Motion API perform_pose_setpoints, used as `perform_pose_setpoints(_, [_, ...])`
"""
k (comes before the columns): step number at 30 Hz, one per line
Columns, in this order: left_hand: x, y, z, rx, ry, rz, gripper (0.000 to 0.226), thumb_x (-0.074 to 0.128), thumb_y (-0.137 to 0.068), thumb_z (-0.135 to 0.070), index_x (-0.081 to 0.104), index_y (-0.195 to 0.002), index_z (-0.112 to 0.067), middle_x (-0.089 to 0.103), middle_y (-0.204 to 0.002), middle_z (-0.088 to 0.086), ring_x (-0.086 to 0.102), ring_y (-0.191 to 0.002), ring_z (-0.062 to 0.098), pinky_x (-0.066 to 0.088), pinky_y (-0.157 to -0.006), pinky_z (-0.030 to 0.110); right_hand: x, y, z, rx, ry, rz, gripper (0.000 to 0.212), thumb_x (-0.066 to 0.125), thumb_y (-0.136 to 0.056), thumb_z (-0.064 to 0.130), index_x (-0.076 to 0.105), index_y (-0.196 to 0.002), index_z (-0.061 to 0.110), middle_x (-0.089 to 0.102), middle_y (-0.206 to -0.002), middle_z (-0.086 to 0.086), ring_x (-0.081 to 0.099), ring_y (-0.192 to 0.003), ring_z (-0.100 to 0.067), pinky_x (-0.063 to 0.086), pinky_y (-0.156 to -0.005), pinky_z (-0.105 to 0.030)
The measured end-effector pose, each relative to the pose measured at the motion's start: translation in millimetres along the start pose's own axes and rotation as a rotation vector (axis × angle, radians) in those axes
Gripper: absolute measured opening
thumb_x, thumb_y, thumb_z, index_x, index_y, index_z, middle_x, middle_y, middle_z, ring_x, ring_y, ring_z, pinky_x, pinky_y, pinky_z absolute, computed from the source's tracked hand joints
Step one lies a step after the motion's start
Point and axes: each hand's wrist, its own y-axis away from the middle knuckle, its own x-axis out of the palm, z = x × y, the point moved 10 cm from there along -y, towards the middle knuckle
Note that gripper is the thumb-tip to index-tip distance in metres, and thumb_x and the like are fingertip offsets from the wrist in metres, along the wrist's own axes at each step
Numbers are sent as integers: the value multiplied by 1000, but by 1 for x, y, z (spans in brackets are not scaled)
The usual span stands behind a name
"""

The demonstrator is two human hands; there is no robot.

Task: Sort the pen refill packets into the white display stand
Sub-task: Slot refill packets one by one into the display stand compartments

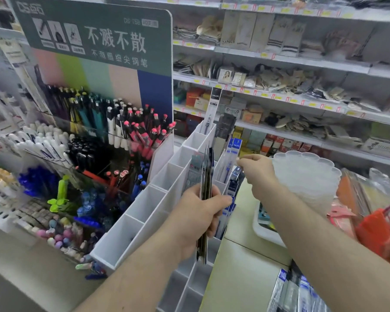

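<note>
The white display stand (142,206) steps up from near centre toward the shelves, with a row of open compartments. My left hand (200,212) is shut on a bundle of refill packets (204,176) held edge-on over the stand's right side. My right hand (254,170) pinches the top of a dark refill packet (234,179) standing in a right-hand compartment. Blue-topped packets (233,149) stand just behind it. One tall packet (213,109) sticks up from the farthest compartment.
A pen display (95,122) with a green signboard stands at the left. Loose refill packets (295,291) lie at the bottom right on a pale counter (241,266). A clear scalloped container (306,174) and a red basket (378,233) sit at the right. Shop shelves fill the back.
</note>
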Motion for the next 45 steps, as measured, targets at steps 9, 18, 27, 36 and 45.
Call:
perform_pose_setpoints(9, [18, -14, 22, -78, 166, 39, 15, 53, -86, 5, 52, -92, -9, 50, -58, 1, 47, -48, 14, 39, -48, 26, 0, 119, 18, -180, -195, 280, 14, 64, -91, 9, 70, -78, 6, 53, -56, 1, 43, -45, -5, 35, -48, -16])
perform_pose_setpoints(18, [25, 0, 21, -18, 57, 218, 27, 55, -89, 15, 64, -110, 0, 72, -83, 14, 71, -76, 24, 57, -69, 32, -2, 143, 22, -227, -121, 373, 20, 67, -91, 5, 73, -73, 12, 52, -61, -12, 44, -49, -18, 41, -39, -23])
perform_pose_setpoints(27, [15, 6, 21, -2, -21, 137, 17, 69, -88, -1, 66, -104, -8, 75, -86, 12, 72, -75, 24, 58, -68, 34, -6, 143, 12, -175, -254, 330, 15, 66, -92, 14, 69, -84, 2, 67, -64, -7, 57, -47, -10, 44, -42, -21])
perform_pose_setpoints(36, [0, 1, 19, 31, -19, -5, 15, 70, -90, -15, 67, -104, -17, 77, -86, 1, 74, -80, 17, 59, -70, 37, -9, 143, 25, -274, -157, 323, 18, 55, -98, 19, 64, -84, 13, 64, -59, 8, 58, -52, -5, 43, -47, -16])
perform_pose_setpoints(45, [-16, 3, 17, -32, 143, -100, 14, 53, -100, -15, 52, -87, -11, 52, -57, -2, 44, -44, 10, 39, -40, 20, -49, 59, 33, -181, -145, 44, 38, 38, -104, 43, 69, -107, 23, 53, -75, -2, 47, -64, -14, 46, -65, -28])
